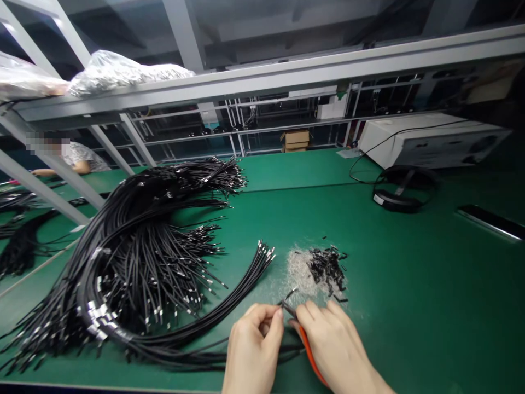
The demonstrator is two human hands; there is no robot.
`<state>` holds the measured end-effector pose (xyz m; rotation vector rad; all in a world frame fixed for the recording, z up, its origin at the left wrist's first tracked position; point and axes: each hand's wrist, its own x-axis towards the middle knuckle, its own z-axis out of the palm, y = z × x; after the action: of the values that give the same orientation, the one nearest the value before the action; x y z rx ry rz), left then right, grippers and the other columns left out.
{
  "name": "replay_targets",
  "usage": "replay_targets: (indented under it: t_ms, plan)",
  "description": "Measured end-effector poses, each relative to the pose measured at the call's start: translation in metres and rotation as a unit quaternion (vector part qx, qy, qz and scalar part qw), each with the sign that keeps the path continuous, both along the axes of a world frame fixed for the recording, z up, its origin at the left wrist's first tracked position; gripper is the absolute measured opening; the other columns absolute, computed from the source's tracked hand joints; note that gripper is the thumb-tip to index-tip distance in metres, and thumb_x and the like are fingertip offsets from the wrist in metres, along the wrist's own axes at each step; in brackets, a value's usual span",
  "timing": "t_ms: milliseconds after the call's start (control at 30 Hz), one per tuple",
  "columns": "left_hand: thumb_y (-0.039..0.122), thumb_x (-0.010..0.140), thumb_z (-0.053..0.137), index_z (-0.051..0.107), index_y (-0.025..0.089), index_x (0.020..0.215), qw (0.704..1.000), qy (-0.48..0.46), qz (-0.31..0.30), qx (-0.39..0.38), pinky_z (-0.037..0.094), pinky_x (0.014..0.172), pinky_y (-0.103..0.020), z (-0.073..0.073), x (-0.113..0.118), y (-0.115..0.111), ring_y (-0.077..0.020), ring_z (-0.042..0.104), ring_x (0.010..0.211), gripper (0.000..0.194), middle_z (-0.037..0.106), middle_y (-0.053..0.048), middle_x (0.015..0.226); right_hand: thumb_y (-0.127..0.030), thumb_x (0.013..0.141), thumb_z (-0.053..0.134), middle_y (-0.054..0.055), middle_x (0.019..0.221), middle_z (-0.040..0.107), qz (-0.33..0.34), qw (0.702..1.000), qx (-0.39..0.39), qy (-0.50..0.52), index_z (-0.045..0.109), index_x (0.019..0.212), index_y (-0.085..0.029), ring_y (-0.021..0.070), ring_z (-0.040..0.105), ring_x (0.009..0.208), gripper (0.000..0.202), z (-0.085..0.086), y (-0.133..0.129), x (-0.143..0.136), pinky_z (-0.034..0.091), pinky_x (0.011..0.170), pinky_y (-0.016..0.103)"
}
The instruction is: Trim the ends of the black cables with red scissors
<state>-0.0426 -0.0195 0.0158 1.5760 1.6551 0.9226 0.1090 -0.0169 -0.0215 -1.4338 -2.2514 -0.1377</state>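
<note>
At the front of the green table, my left hand pinches a thin black cable near its end. My right hand is closed round an orange-handled tool, whose dark jaws meet the cable beside my left fingertips. Just beyond my hands lie a heap of short black pieces and a pile of clear, thin scraps. A bundle of black cables with pale tips curves in from the left and runs under my left hand.
A large heap of black cables covers the left side. A white box-shaped device, a black ring-shaped object and a dark flat object lie right. Grey shelf posts rise left, with a person beyond.
</note>
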Motion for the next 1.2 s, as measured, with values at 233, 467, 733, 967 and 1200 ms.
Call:
replay_targets:
  t_ms: [233,467,733,967,1200]
  plan:
    - [0.035,0.083,0.055,0.069,0.018,0.076,0.999,0.049,-0.008,0.002,0.043,0.061,-0.025,-0.004,0.005,0.007,-0.0183,0.059,0.063,0.023,0.066,-0.004,0.069,-0.011,0.082,0.060,-0.002,0.065,0.064,-0.004,0.998,-0.030,-0.047,0.054,0.074,-0.020,0.0148,0.058,0.052,0.013,0.007,0.010,0.005,0.030,0.066,0.031]
    - [0.034,0.087,0.049,0.067,0.018,0.077,0.994,0.100,-0.032,0.004,0.041,0.062,-0.027,-0.002,0.007,0.012,-0.0186,0.058,0.065,0.026,0.064,-0.004,0.071,-0.012,0.084,0.059,0.002,0.067,0.065,-0.018,0.993,-0.058,-0.097,0.059,0.076,-0.019,0.0193,0.062,0.054,0.010,0.008,0.013,0.004,0.032,0.066,0.034]
    - [0.030,0.089,0.046,0.065,0.019,0.076,0.989,0.135,-0.054,0.016,0.039,0.061,-0.026,-0.007,0.008,0.018,-0.0171,0.057,0.065,0.026,0.060,-0.002,0.070,-0.010,0.086,0.051,0.006,0.069,0.067,-0.008,0.987,-0.112,-0.114,0.062,0.079,-0.016,0.0212,0.065,0.059,0.014,0.010,0.015,0.000,0.035,0.067,0.034]
    - [0.031,0.090,0.045,0.066,0.019,0.080,0.990,0.120,-0.070,0.008,0.040,0.064,-0.026,-0.011,0.006,0.019,-0.0170,0.058,0.068,0.026,0.061,-0.002,0.074,-0.021,0.091,0.049,0.006,0.070,0.072,-0.031,0.974,-0.211,-0.073,0.064,0.079,-0.019,0.0229,0.068,0.063,0.020,0.023,0.016,0.010,0.034,0.057,0.029]
    - [0.038,0.089,0.049,0.067,0.019,0.090,0.995,0.059,-0.082,-0.011,0.041,0.063,-0.025,-0.007,0.000,0.013,-0.0163,0.055,0.067,0.026,0.060,-0.001,0.072,-0.033,0.094,0.040,0.006,0.072,0.069,-0.098,0.940,-0.261,0.195,0.064,0.091,-0.021,0.0221,0.068,0.068,0.027,0.018,0.022,0.022,0.041,0.059,0.026]
